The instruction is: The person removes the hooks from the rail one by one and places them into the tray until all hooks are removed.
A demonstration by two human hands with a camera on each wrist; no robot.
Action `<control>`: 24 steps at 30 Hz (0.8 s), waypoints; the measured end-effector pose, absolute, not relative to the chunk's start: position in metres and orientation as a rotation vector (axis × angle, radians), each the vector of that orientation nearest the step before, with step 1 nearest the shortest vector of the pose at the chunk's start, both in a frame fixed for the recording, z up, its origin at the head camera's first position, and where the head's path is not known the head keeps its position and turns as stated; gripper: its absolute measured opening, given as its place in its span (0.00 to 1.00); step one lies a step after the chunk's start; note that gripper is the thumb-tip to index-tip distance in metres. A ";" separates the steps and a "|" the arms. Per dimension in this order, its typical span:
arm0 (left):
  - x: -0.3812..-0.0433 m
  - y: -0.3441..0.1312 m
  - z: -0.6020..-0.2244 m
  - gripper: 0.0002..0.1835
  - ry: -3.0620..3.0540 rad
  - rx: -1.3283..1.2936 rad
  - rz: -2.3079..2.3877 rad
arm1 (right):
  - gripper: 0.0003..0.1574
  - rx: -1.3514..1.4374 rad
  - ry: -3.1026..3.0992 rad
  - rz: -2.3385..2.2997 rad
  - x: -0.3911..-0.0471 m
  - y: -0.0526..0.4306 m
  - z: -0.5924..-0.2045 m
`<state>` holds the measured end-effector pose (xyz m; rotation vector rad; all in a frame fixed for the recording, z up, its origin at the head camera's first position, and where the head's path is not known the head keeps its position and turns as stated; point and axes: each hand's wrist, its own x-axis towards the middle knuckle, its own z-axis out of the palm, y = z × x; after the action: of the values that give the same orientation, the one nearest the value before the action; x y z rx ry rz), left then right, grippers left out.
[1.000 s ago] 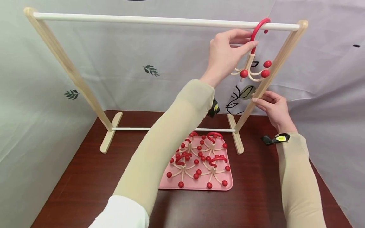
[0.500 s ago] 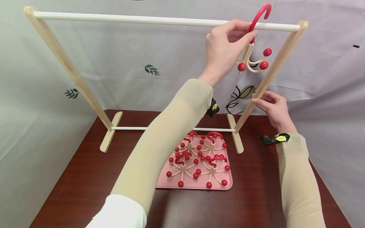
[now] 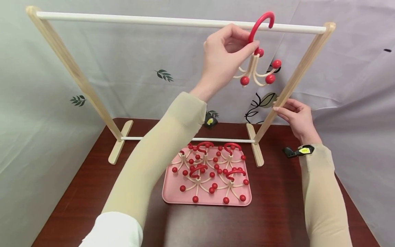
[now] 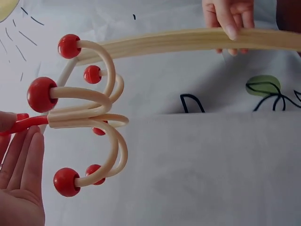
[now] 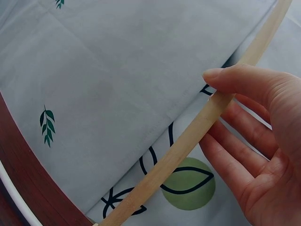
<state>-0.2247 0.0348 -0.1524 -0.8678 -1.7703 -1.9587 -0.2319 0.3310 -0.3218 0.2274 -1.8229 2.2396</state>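
High at the rack's right end, my left hand [image 3: 220, 56] pinches a hat-hook-like hanger by its curved red hook [image 3: 259, 21]. The pale arms of this hanger [image 4: 87, 94] curl upward and end in red balls. In the head view the hook's tip overlaps the white top rod [image 3: 185, 22], showing in front of it. My right hand [image 3: 297, 118] holds the rack's right wooden post [image 3: 303, 65] partway down, thumb on the near side and fingers behind, as the right wrist view also shows.
Below, a pink tray [image 3: 172, 198] bears several similar hangers [image 3: 199, 180] with red hooks and balls. It sits on the dark wooden table [image 3: 210, 226] near the rack's lower white bar [image 3: 222, 140]. Wooden feet [image 3: 121, 142] support the rack; pale cloth hangs behind.
My left hand lifted the hanger, its hook rising off the top rod, then moved it left and slightly down. The right hand has stayed on the post.
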 end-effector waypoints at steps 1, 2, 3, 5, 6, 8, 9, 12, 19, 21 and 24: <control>-0.224 0.030 -0.154 0.06 -1.761 -0.873 -1.965 | 0.21 0.228 -1.824 2.237 -0.232 0.331 -0.322; -0.222 0.026 -0.157 0.06 -1.752 -0.875 -1.967 | 0.21 0.227 -1.827 2.234 -0.231 0.331 -0.322; -0.221 0.021 -0.159 0.06 -1.748 -0.870 -1.970 | 0.21 0.227 -1.830 2.231 -0.231 0.331 -0.322; -0.216 0.010 -0.165 0.06 -1.751 -0.867 -1.959 | 0.20 0.227 -1.834 2.227 -0.230 0.330 -0.322; -0.214 0.005 -0.168 0.06 -1.751 -0.870 -1.948 | 0.20 0.226 -1.832 2.229 -0.230 0.330 -0.322; -0.208 -0.007 -0.174 0.05 -1.753 -0.860 -1.942 | 0.20 0.225 -1.833 2.230 -0.229 0.329 -0.322; -0.205 -0.013 -0.177 0.05 -1.755 -0.863 -1.934 | 0.20 0.225 -1.834 2.228 -0.229 0.330 -0.322; -0.201 -0.031 -0.192 0.07 -1.764 -0.846 -1.894 | 0.20 0.226 -1.832 2.226 -0.228 0.330 -0.321; -0.198 -0.075 -0.245 0.09 -1.813 -0.774 -1.851 | 0.21 0.230 -1.828 2.235 -0.227 0.330 -0.323; -0.190 -0.087 -0.260 0.08 -1.815 -0.757 -1.877 | 0.22 0.230 -1.828 2.239 -0.228 0.329 -0.324; -0.175 -0.104 -0.281 0.07 -1.835 -0.724 -1.902 | 0.22 0.235 -1.833 2.240 -0.229 0.328 -0.324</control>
<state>-0.1745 -0.1041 -0.2808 -0.7240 -1.8352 -1.9024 -0.2294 0.3283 -0.3241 0.2351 -1.8331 2.2400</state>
